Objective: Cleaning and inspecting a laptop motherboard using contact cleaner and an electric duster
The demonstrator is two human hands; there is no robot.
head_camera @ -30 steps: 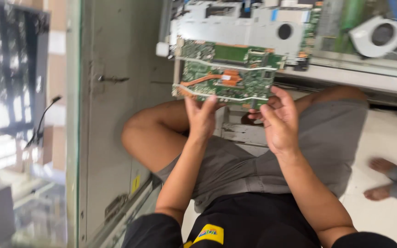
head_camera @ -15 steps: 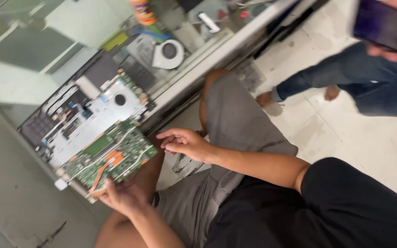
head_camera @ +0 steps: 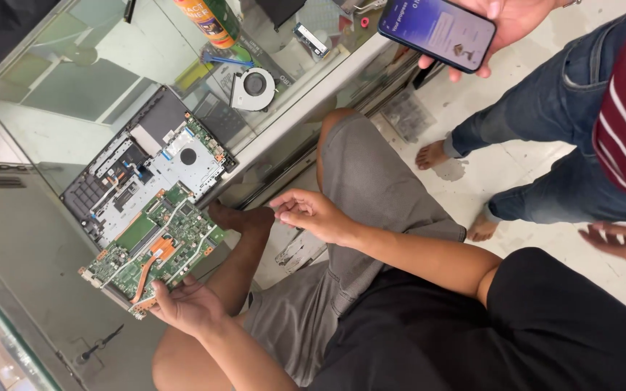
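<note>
1. Motherboard (head_camera: 155,250): green circuit board with a copper heat pipe across it, held by the left hand (head_camera: 186,305) at its near corner. Fingers come up under that corner, thumb on the edge; hand is clamped on the board.
2. Board is tilted, its far end resting over the open laptop chassis (head_camera: 146,170), which lies just beyond the grip on the glass counter (head_camera: 52,80).
3. Right hand (head_camera: 313,213) is off the board, well to the side of the grip, hovering above the person's raised knee in grey shorts (head_camera: 371,188). Fingers loosely curled, nothing in them; touching nothing that I can see.
4. Chassis: bare metal plate with a round hole in the middle, dark keyboard frame around it, ribbon cables visible.
5. Past the chassis, further from the grip: grey round cooling fan (head_camera: 253,88) on the glass, and an orange spray can (head_camera: 208,18) beyond that at the frame's top edge. Small parts are scattered near the fan, too small to identify.
6. Second person stands beyond the free right hand: blue jeans (head_camera: 545,137), striped red shirt, bare feet on the tiled floor (head_camera: 545,232).
7. That person's hand holds a phone (head_camera: 437,30) with a lit blue screen, above the counter edge. Their other hand (head_camera: 621,241) hangs open at the frame's right side.
</note>
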